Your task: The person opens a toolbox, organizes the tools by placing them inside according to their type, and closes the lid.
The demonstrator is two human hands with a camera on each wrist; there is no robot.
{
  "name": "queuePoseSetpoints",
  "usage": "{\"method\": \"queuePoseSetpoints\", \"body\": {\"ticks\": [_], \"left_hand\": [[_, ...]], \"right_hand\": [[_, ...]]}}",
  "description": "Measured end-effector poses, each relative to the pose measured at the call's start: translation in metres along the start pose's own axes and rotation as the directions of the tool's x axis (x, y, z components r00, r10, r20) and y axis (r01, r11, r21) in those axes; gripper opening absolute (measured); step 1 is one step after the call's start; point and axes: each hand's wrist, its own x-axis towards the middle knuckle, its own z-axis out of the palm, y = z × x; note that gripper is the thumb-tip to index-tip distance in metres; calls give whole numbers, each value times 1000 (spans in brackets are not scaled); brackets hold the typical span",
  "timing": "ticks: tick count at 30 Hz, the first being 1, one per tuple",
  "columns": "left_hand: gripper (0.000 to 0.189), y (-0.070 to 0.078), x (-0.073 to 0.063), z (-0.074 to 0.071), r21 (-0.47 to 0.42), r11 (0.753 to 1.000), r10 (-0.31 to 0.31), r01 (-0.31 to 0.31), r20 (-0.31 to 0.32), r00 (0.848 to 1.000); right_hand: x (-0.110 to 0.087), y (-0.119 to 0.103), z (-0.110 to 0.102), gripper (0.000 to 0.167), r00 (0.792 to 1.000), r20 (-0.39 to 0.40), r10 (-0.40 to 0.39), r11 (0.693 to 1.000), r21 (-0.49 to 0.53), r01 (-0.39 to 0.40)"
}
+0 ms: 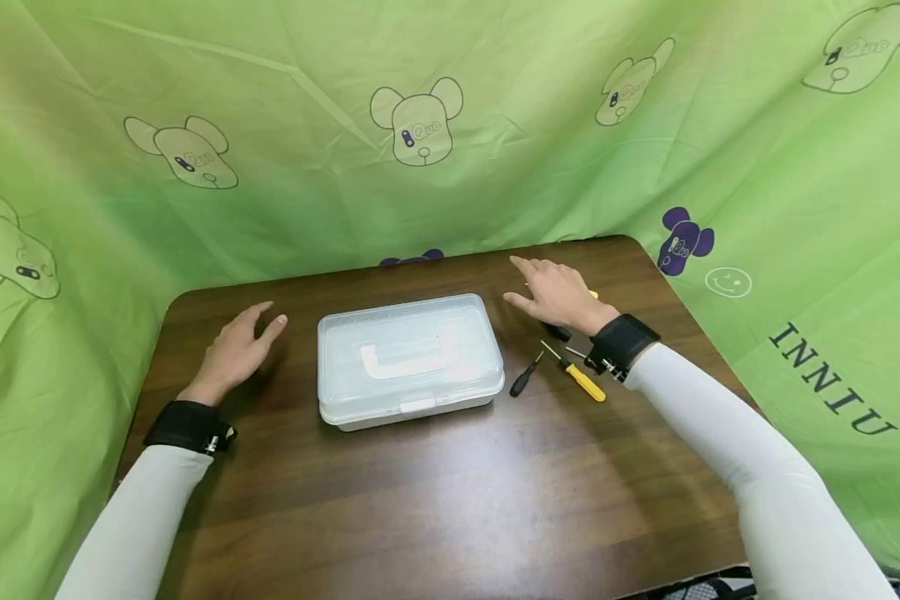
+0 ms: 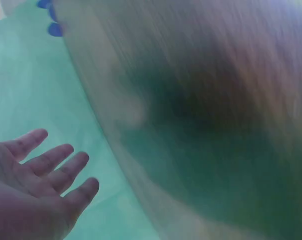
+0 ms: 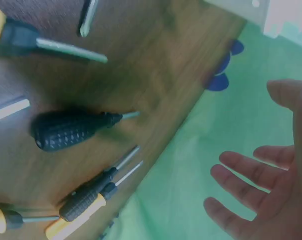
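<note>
A lidded translucent plastic box (image 1: 412, 333), with a white handle on top and a front latch, lies between the two hands. To its left, my left hand (image 1: 234, 352) hovers over the table with fingers spread and nothing in them. My right hand (image 1: 558, 293) reaches out beyond the box's right side, fingers extended and holding nothing. Under and beside it lie several screwdrivers, among them a small black screwdriver (image 1: 523, 381) and a yellow-handled screwdriver (image 1: 587, 383). In the right wrist view, a stubby black screwdriver (image 3: 71, 130) lies near a black-and-yellow pair.
The brown wooden table (image 1: 435, 500) has rounded far corners. A green printed curtain (image 1: 300, 192) hangs right behind it and along both sides. Dark objects (image 1: 708, 587) show below the table's near right edge.
</note>
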Motion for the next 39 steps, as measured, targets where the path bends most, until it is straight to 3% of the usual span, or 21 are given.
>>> {"method": "queuePoseSetpoints", "body": {"ticks": [4, 9, 16, 22, 26, 33, 39], "left_hand": [[78, 3, -6, 1, -160, 987, 2, -5, -18, 1000], [75, 9, -18, 2, -319, 947, 15, -32, -57, 998], [67, 22, -35, 11, -516, 849, 72, -112, -97, 993], [65, 32, -51, 19, -585, 793, 105, -171, -145, 984], [67, 37, -62, 19, -641, 741, 127, -199, -157, 979], [65, 43, -78, 28, -696, 688, 152, -203, -135, 979], [66, 49, -86, 41, -754, 631, 149, -185, -116, 982]], "right_hand": [[-12, -3, -1, 75, 1000, -8, 3, 999, 43, -3], [-29, -5, -1, 71, 999, -33, 3, 997, 72, -1], [-52, -10, -3, 68, 997, -74, -3, 996, 92, 9], [-70, -16, -3, 65, 994, -105, -28, 997, 74, 36], [-82, -21, -4, 62, 994, -112, -9, 995, 94, 20], [-105, -35, 3, 58, 993, -115, 19, 988, 154, -1], [-122, -50, 9, 48, 989, -150, 4, 978, 207, 27]]}}
